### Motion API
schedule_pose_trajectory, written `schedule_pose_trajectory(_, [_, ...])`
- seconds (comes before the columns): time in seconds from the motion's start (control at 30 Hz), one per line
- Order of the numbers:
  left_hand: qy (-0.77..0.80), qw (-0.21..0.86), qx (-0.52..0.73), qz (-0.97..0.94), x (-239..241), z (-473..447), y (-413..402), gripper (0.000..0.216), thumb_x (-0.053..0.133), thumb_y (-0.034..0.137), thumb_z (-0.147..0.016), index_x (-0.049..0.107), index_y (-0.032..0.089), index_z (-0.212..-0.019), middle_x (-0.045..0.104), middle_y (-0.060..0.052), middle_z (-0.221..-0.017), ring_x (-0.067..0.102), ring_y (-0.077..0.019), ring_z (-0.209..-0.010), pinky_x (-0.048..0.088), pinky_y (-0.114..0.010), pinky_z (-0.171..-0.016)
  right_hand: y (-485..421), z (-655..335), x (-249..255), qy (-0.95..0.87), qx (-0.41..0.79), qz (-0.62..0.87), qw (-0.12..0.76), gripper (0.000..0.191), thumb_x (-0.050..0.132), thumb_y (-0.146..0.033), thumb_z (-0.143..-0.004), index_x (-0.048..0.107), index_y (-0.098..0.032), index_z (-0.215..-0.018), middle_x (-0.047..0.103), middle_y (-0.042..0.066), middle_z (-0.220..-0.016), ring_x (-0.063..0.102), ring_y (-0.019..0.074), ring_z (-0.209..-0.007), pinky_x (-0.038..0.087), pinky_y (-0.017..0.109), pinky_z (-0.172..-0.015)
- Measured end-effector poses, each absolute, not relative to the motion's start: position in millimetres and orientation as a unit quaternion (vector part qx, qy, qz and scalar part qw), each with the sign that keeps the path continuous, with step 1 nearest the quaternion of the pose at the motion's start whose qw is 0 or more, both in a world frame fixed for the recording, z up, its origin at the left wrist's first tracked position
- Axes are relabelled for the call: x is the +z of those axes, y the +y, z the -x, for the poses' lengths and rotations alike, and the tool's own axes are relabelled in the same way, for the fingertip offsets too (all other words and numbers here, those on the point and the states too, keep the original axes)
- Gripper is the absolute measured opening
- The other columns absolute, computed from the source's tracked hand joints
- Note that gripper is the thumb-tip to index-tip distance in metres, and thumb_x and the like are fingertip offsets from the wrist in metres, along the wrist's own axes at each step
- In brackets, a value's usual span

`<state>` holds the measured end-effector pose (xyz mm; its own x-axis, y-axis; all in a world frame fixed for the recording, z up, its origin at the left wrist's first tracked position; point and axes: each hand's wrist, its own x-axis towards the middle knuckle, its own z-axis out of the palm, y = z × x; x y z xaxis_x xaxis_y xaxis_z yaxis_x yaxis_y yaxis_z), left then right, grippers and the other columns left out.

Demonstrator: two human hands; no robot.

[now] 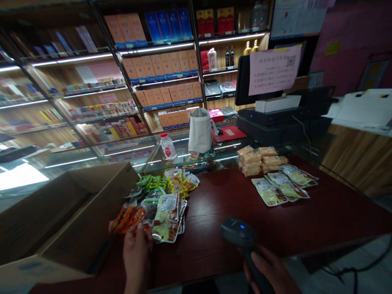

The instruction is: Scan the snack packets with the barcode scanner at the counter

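My right hand is wrapped round the handle of a dark barcode scanner, which has a blue light lit on top. At the near edge of the snack pile, my left hand has its thumb and fingers closed on an orange-red snack packet; part of the fingers is hidden. Beside it lie pale green and brown snack packets, with green packets and yellow packets behind. At the right lie more flat snack packets and a stack of wrapped tan snacks.
An open cardboard box stands left on the dark red table. Behind are a glass counter, a red-capped bottle, a white bag and a monitor with a pink sign. Shelves of boxed goods line the back.
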<state>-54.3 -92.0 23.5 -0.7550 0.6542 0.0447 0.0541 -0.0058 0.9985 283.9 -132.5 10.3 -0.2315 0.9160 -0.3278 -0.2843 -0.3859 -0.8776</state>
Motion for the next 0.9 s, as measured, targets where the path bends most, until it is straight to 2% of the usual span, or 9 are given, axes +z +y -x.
schedule_pose_trajectory(0.1, [0.683,0.218,0.627,-0.304,19.7,36.0,-94.9,0.05,0.062,0.066,-0.073,0.055,0.022,-0.096,0.049,0.01,-0.053,0.04,-0.0092,-0.04,0.032,-0.02,-0.039,-126.6,-287.4,1.2,-0.366,0.702,0.432,0.431,0.057,0.065,-0.073,-0.073,0.067,-0.017,-0.077,0.065,0.0,-0.062,0.052,0.0087,-0.044,0.04,0.02,-0.042])
schedule_pose_trajectory(0.3, [0.68,0.284,0.506,-0.448,-3.5,-26.0,-74.4,0.055,0.056,0.073,-0.074,0.062,0.019,-0.083,0.05,0.006,-0.052,0.048,-0.0121,-0.047,0.039,-0.022,-0.047,-112.6,-299.0,-13.9,-0.358,0.712,0.387,0.463,0.054,0.063,-0.067,-0.08,0.064,-0.016,-0.094,0.065,-0.001,-0.063,0.051,0.0072,-0.039,0.039,0.018,-0.037])
schedule_pose_trajectory(0.5, [0.6,0.325,0.404,-0.609,-13.2,-100.9,-40.3,0.042,0.048,0.059,-0.087,0.064,0.02,-0.084,0.055,0.003,-0.054,0.054,-0.0143,-0.051,0.042,-0.024,-0.052,-107.6,-321.8,-24.4,-0.327,0.694,0.42,0.484,0.06,0.066,-0.071,-0.075,0.065,-0.015,-0.096,0.066,-0.001,-0.062,0.054,0.0094,-0.038,0.041,0.02,-0.036])
schedule_pose_trajectory(0.63, [0.527,0.267,0.36,-0.723,-13.0,-150.4,-1.7,0.029,0.047,0.04,-0.092,0.067,0.02,-0.088,0.068,-0.005,-0.08,0.065,-0.0193,-0.078,0.051,-0.03,-0.074,-111.8,-339.5,-15.7,-0.297,0.646,0.479,0.515,0.061,0.065,-0.072,-0.074,0.069,-0.016,-0.097,0.066,0.0,-0.061,0.053,0.0099,-0.04,0.042,0.021,-0.039])
schedule_pose_trajectory(0.7, [0.49,0.236,0.332,-0.771,-14.2,-178.0,21.0,0.026,0.051,0.033,-0.089,0.067,0.019,-0.104,0.069,-0.01,-0.104,0.063,-0.0226,-0.1,0.05,-0.036,-0.091,-113.3,-348.5,-8.7,-0.278,0.628,0.492,0.535,0.061,0.066,-0.073,-0.073,0.07,-0.016,-0.097,0.067,0.0,-0.061,0.051,0.0101,-0.042,0.041,0.022,-0.04])
schedule_pose_trajectory(0.73, [0.475,0.225,0.312,-0.792,-15.3,-192.5,31.8,0.034,0.055,0.032,-0.087,0.064,0.019,-0.117,0.065,-0.013,-0.119,0.059,-0.0246,-0.112,0.047,-0.039,-0.099,-113.4,-353.1,-5.5,-0.272,0.624,0.495,0.54,0.061,0.066,-0.073,-0.073,0.071,-0.017,-0.096,0.067,0.001,-0.061,0.051,0.0105,-0.042,0.041,0.022,-0.04])
schedule_pose_trajectory(0.8, [0.458,0.21,0.251,-0.826,-18.8,-221.1,50.7,0.06,0.062,0.033,-0.082,0.05,0.017,-0.139,0.047,-0.018,-0.146,0.043,-0.0302,-0.135,0.036,-0.045,-0.111,-112.8,-362.3,0.1,-0.265,0.615,0.497,0.552,0.058,0.065,-0.073,-0.073,0.071,-0.018,-0.091,0.067,0.001,-0.06,0.051,0.0117,-0.043,0.042,0.023,-0.041])
schedule_pose_trajectory(0.87, [0.459,0.197,0.177,-0.848,-23.4,-246.4,64.7,0.076,0.064,0.037,-0.08,0.038,0.021,-0.15,0.025,-0.016,-0.16,0.024,-0.0375,-0.145,0.023,-0.055,-0.117,-112.5,-370.4,6.0,-0.256,0.611,0.494,0.563,0.057,0.067,-0.074,-0.07,0.071,-0.019,-0.082,0.068,0.002,-0.062,0.053,0.0132,-0.043,0.043,0.025,-0.042])
schedule_pose_trajectory(0.9, [0.465,0.187,0.148,-0.853,-25.8,-256.6,69.7,0.077,0.063,0.04,-0.081,0.035,0.024,-0.151,0.021,-0.014,-0.162,0.02,-0.0405,-0.147,0.018,-0.059,-0.117,-112.8,-373.6,9.3,-0.249,0.606,0.494,0.571,0.056,0.068,-0.074,-0.069,0.07,-0.02,-0.078,0.069,0.003,-0.063,0.054,0.014,-0.043,0.043,0.026,-0.042])
